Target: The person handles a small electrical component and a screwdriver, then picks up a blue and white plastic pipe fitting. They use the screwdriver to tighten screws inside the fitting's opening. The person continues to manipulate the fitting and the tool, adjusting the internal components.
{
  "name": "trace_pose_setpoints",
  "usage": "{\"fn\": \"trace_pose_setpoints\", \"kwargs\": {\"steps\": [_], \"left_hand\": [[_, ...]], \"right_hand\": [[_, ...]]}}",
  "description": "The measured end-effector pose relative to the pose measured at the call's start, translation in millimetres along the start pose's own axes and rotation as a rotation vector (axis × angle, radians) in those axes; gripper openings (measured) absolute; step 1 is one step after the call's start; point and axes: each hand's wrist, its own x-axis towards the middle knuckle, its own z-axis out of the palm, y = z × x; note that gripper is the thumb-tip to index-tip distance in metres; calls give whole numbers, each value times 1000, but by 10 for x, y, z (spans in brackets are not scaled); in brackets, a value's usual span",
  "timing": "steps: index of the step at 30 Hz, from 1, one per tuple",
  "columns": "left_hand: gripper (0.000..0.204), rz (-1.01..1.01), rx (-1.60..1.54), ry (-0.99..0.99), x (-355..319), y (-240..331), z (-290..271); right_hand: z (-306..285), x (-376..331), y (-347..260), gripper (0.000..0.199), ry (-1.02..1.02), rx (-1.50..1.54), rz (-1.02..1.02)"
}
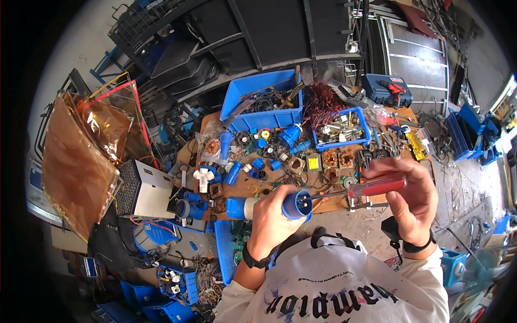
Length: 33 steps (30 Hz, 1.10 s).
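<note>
My left hand (273, 219) is wrapped round a blue and white industrial plug connector (236, 208), held sideways above the table's near edge. Its wide blue end faces right, and metal pins show inside. In my right hand (419, 200) is a screwdriver (378, 186) with a clear red handle, held loosely between the fingers above and the thumb below. The thin shaft points left into the connector's open end. Whether the tip touches a screw in there, I cannot tell.
The wooden table (280, 176) carries scattered blue connector parts, a large blue bin (264, 119) of scrap, a shallow blue tray (340, 144) of metal pieces and a red drill (396, 91). A blue crate (225, 250) stands below, left of my body. Brown panels (81, 167) lean at far left.
</note>
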Motion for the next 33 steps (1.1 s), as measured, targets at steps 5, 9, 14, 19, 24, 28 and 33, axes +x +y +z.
{"fn": "trace_pose_setpoints", "kwargs": {"steps": [5,9,14,19,24,28,33], "left_hand": [[44,-1,24,-8,-6,10,10],[44,-2,25,-5,-6,14,5],[44,-15,21,-4,3,-11,2],[44,-11,-15,-6,27,22,0],[44,-34,-8,-13,29,-3,9],[44,-20,24,-10,36,-13,10],[44,-43,16,-5,42,-47,13]], "right_hand": [[14,116,-48,44,16,-444,-129],[-149,46,-26,43,-87,-557,-110],[-23,4,29,52,48,-28,9],[108,53,-14,51,94,-49,117],[-68,123,-6,41,-65,-515,-93],[-82,102,11,44,-45,-437,-43],[-2,66,55,53,28,12,76]]}}
